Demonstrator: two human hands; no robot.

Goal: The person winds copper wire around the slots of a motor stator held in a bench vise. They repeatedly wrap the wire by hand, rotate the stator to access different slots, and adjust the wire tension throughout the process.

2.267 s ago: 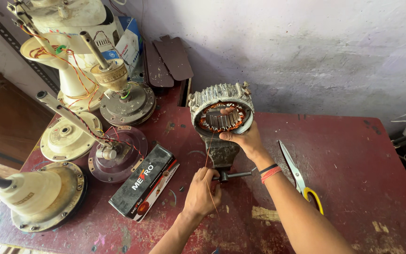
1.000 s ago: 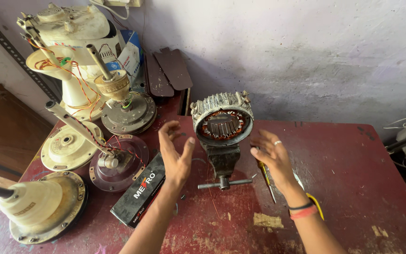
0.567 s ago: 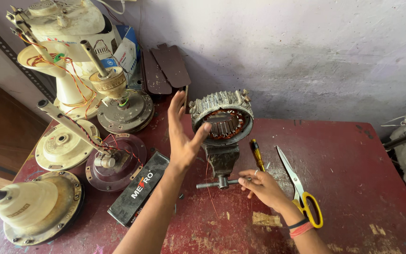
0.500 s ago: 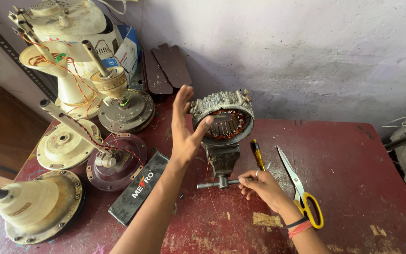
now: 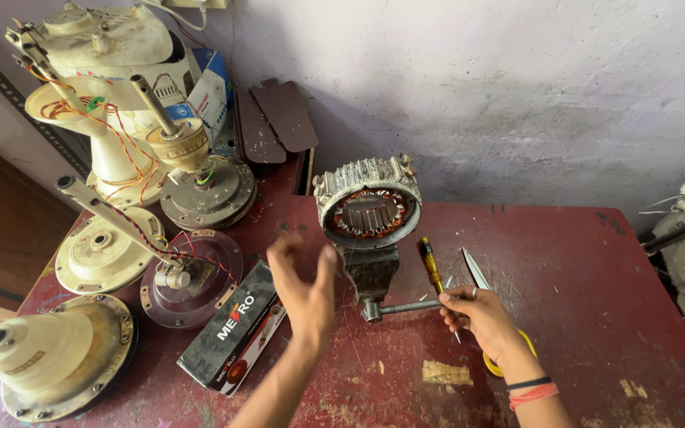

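A stator [image 5: 368, 208] — a ribbed metal ring with copper windings showing inside — stands on edge, clamped in a small vise [image 5: 372, 271] on the red table [image 5: 596, 317], near the wall. From the base of the vise a handle bar [image 5: 406, 307] sticks out toward the right.

The right hand [image 5: 477, 315] rests at the far end of that bar, its grip pinching the bar's tip between thumb and fingers. A ring shows on one finger, and black and red bands sit on the wrist. Under this hand lie a pair of scissors [image 5: 477, 273] with yellow handles, mostly hidden by the wrist, and just left of them a yellow-handled screwdriver [image 5: 430, 265], both flat on the table beside the vise.

The left hand [image 5: 304, 289] hangs in the air just left of the vise, blurred, fingers spread and holding nothing — it touches neither the stator nor the vise.

Below and left of that hand lies a dark box [image 5: 233, 326], flat on the table. Further left stand several fan motors and housings: a cream motor body [image 5: 53, 361] at the near corner, a round cover [image 5: 97, 250], a clear-rimmed plate with a shaft [image 5: 188, 277], and a grey motor with a tall shaft [image 5: 204, 190], with red and yellow wires strung between them. Two brown fan blades [image 5: 275, 123] lean against the wall behind.
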